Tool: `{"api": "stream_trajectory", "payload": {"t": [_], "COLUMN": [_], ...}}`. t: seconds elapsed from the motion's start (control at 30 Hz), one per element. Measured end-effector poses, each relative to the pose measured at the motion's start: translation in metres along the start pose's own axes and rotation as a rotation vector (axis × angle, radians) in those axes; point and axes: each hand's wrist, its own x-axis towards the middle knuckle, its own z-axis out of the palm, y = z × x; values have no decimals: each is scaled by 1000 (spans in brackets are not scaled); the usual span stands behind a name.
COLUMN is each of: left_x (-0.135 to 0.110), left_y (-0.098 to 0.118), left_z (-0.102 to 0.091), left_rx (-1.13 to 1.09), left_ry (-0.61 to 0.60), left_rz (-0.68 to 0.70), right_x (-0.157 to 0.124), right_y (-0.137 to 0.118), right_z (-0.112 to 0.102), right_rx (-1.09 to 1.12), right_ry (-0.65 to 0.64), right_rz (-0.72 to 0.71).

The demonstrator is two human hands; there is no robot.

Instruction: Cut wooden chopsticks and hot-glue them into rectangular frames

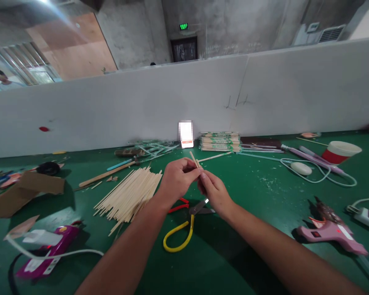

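My left hand (176, 180) and my right hand (213, 192) meet above the green table (258, 196), both pinched on a thin wooden stick (194, 159) that pokes up and left from my fingers. A loose pile of similar wooden sticks (130, 192) lies on the table just left of my left wrist. Under my hands rest yellow-handled scissors (184, 231) and a red-handled tool (178, 207), partly hidden by my left forearm.
A pink glue gun (332, 231) lies at the right, a magenta one (46, 250) with a white cord at the lower left. Packs of wrapped chopsticks (220, 141), a lit phone (186, 134), a red cup (340, 151) and brown cardboard (21, 192) sit near the white partition.
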Motion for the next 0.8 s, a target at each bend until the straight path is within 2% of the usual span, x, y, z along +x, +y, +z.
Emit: {"api": "stream_trajectory", "payload": {"t": [0.2,0.3,0.47,0.57,0.67,0.8], "left_x": [0,0,-5,-9,-11,-11], "left_y": [5,5,2,-2,-8,-12], "left_z": [-2,-2,5,13,22,30], "left_rx": [13,29,164,238,245,308], "left_ry": [-29,-51,-26,-56,-82,-85], "left_rz": [11,10,102,178,191,199], "right_x": [4,5,6,9,11,9], "right_y": [-10,-8,5,13,19,26], "right_z": [1,-2,-12,-22,-32,-39], "right_rx": [255,337,336,313,293,284], "right_ry": [-206,-247,-239,-294,-350,-350], "right_rz": [168,194,174,193,236,280]}}
